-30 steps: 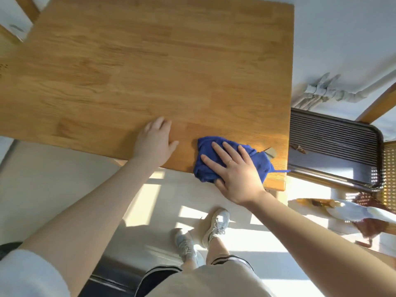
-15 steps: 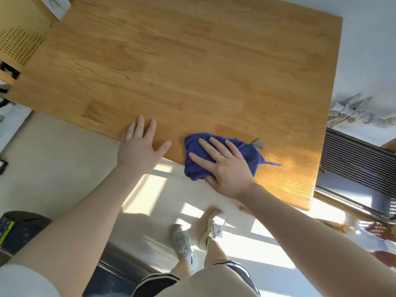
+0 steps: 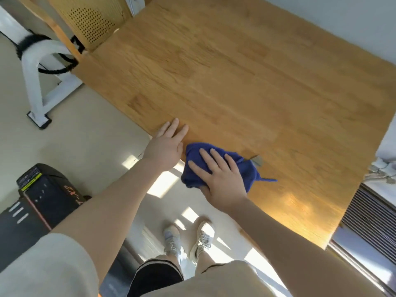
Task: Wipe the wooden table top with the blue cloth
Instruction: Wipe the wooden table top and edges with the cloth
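The wooden table top [image 3: 246,78] fills the upper middle of the head view, bare and lit by sun at its near right corner. A crumpled blue cloth [image 3: 248,170] lies at the table's near edge, with a small grey tag sticking out on its right. My right hand [image 3: 220,176] presses flat on the cloth, fingers spread over it and thumb curled under its near side. My left hand [image 3: 165,146] rests flat and empty on the near edge, just left of the cloth and almost touching it.
A perforated wooden chair back [image 3: 94,22] stands at the table's far left corner. A white frame with black straps [image 3: 36,82] stands on the floor to the left. A black box [image 3: 40,200] sits at lower left. A ribbed radiator [image 3: 372,215] is on the right.
The cloth and my right hand have slid left along the near edge, closing the gap to my left hand. The view has swung left, bringing in the chair and white frame.
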`<state>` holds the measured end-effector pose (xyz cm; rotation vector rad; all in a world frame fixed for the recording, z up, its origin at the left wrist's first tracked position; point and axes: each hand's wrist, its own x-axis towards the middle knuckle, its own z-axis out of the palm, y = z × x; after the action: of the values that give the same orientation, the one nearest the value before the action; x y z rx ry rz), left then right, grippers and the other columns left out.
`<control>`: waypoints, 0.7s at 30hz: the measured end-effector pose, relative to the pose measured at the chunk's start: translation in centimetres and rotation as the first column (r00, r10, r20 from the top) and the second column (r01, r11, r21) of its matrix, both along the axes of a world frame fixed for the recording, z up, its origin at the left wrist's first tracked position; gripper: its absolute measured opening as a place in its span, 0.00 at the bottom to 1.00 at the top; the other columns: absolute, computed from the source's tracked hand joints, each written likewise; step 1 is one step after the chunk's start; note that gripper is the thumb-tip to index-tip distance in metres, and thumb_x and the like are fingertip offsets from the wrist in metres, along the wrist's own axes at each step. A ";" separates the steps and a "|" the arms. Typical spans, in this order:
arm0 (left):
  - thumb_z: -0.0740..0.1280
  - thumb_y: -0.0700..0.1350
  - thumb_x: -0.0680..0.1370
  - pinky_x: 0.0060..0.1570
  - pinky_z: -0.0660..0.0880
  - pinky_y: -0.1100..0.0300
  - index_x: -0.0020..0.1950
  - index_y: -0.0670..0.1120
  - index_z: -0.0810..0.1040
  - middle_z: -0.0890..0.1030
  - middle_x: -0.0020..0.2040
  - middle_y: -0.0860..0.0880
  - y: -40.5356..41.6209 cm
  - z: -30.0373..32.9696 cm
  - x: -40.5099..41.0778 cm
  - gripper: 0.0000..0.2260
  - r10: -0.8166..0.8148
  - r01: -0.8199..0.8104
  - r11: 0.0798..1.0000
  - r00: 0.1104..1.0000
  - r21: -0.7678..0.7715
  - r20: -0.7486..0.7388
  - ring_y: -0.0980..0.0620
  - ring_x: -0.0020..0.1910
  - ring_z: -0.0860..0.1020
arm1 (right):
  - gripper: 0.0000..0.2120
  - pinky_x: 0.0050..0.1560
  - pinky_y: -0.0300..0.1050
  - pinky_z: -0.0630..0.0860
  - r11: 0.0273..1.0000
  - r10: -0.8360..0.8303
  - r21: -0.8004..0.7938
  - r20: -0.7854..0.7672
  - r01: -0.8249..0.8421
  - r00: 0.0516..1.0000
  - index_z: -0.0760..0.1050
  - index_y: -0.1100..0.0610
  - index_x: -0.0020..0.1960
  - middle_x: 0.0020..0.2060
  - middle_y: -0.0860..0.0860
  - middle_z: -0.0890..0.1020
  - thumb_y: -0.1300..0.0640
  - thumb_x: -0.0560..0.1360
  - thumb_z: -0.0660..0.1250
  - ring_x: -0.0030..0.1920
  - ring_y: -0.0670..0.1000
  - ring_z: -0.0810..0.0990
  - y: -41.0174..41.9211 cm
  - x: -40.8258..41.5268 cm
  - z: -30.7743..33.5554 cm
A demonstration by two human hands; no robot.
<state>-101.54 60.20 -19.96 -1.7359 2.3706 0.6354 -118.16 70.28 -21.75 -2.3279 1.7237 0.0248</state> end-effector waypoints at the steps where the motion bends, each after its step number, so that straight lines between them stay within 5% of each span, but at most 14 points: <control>1: 0.51 0.45 0.82 0.73 0.54 0.52 0.76 0.55 0.50 0.45 0.78 0.52 0.0 0.1 0.0 0.24 0.003 -0.002 1.000 1.000 0.010 -0.002 0.49 0.76 0.46 | 0.23 0.66 0.60 0.64 0.998 0.061 0.027 -0.003 -0.061 0.998 0.67 0.43 0.67 0.69 0.53 0.69 0.44 0.73 0.53 0.68 0.58 0.69 0.3 -0.1 0.0; 7: 0.50 0.39 0.80 0.73 0.51 0.56 0.77 0.48 0.52 0.50 0.78 0.51 -0.7 1.3 -0.1 0.24 0.108 -0.089 0.989 0.978 0.116 -0.176 0.51 0.76 0.49 | 0.26 0.71 0.57 0.52 0.992 0.114 0.050 0.031 -0.116 0.993 0.59 0.41 0.72 0.73 0.52 0.62 0.42 0.75 0.44 0.73 0.56 0.58 -8.0 -0.5 0.3; 11: 0.50 0.40 0.81 0.71 0.55 0.56 0.77 0.47 0.49 0.56 0.77 0.48 -1.7 2.1 0.5 0.25 0.171 -0.129 0.976 0.954 0.177 -0.245 0.50 0.74 0.56 | 0.24 0.73 0.56 0.45 0.999 0.029 0.027 -0.017 -0.029 0.999 0.52 0.42 0.74 0.76 0.51 0.54 0.44 0.79 0.51 0.75 0.55 0.50 -10.4 0.8 0.0; 18: 0.52 0.39 0.80 0.71 0.52 0.59 0.76 0.47 0.54 0.56 0.77 0.51 -2.1 2.2 1.9 0.24 0.024 0.010 0.986 0.978 0.164 -0.208 0.52 0.75 0.54 | 0.23 0.64 0.61 0.65 0.991 0.129 -0.022 -0.011 -0.129 0.992 0.67 0.44 0.67 0.68 0.53 0.72 0.44 0.72 0.62 0.67 0.57 0.71 -3.9 2.0 -0.4; 21: 0.51 0.39 0.80 0.71 0.54 0.61 0.76 0.47 0.57 0.58 0.76 0.52 -3.5 2.3 2.6 0.23 -0.002 0.052 0.981 0.965 0.185 -0.263 0.53 0.74 0.56 | 0.23 0.65 0.60 0.64 0.993 0.116 -0.011 0.003 -0.116 0.993 0.65 0.43 0.69 0.68 0.53 0.71 0.44 0.74 0.51 0.68 0.58 0.69 -7.2 2.3 -0.2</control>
<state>-98.97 56.71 -17.68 -1.6225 2.3963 1.1108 -115.83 63.07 -21.95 -2.4323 1.5882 0.0320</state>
